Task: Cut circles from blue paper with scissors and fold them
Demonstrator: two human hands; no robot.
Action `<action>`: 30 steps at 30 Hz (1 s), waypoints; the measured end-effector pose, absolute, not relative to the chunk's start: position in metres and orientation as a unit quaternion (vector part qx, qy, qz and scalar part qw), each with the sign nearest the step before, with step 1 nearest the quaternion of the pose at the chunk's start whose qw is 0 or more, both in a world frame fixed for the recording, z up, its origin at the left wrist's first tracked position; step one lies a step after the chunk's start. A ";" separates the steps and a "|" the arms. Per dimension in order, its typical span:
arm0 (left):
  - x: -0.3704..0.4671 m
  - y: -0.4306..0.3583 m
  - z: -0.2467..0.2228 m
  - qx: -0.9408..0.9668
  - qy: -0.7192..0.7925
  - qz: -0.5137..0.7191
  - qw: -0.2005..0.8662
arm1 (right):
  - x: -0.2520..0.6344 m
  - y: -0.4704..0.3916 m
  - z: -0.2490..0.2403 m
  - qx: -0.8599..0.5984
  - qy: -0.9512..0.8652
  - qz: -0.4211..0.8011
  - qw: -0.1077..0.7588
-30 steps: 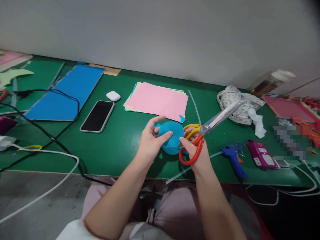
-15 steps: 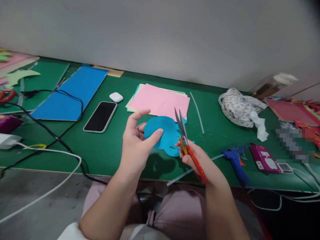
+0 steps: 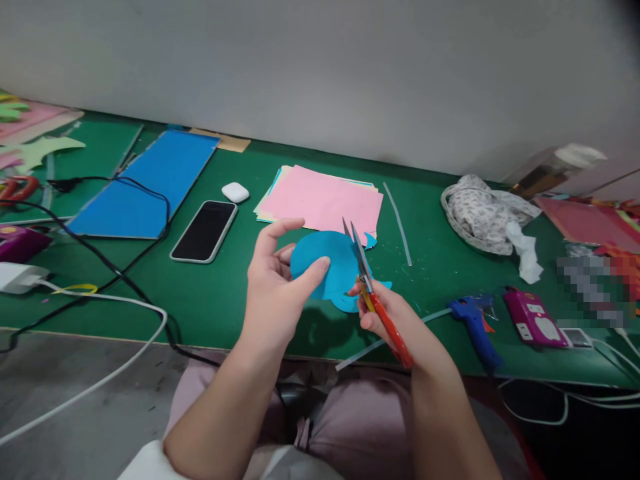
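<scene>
My left hand (image 3: 275, 287) pinches a rounded blue paper (image 3: 325, 250) between thumb and fingers, above the green table. In my right hand (image 3: 395, 310) are scissors (image 3: 393, 327) with red handles, their two blades slightly apart and pointing up and away at the paper's right edge. A curling cut strip of the blue paper hangs below and right of the blades. Behind the paper lies a stack of coloured sheets with a pink one (image 3: 320, 200) on top. A small blue scrap (image 3: 371, 241) shows at the stack's near right corner.
A phone (image 3: 204, 231), a white case (image 3: 235, 193) and a blue board (image 3: 145, 187) lie left, with cables across them. To the right are a glue gun (image 3: 475, 330), a purple power strip (image 3: 535, 319), a patterned cloth (image 3: 480, 213) and a bottle (image 3: 560, 167).
The scissors' blades have shifted left and now overlap the right part of the blue paper. The whole view has moved slightly.
</scene>
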State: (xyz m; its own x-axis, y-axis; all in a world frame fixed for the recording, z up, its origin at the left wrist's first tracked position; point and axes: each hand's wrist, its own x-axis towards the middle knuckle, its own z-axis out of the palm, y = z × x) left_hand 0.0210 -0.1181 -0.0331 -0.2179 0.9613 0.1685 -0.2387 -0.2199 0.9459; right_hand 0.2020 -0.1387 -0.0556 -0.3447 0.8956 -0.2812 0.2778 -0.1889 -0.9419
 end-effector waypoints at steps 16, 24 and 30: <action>0.015 -0.115 -0.030 0.458 0.445 0.628 0.444 | 0.207 -0.139 -0.063 -0.489 -0.580 0.587 0.283; 0.015 -0.114 -0.028 0.464 0.441 0.619 0.456 | 0.206 -0.139 -0.058 -0.501 -0.572 0.587 0.277; 0.015 -0.114 -0.029 0.472 0.447 0.616 0.445 | 0.206 -0.139 -0.059 -0.514 -0.580 0.569 0.274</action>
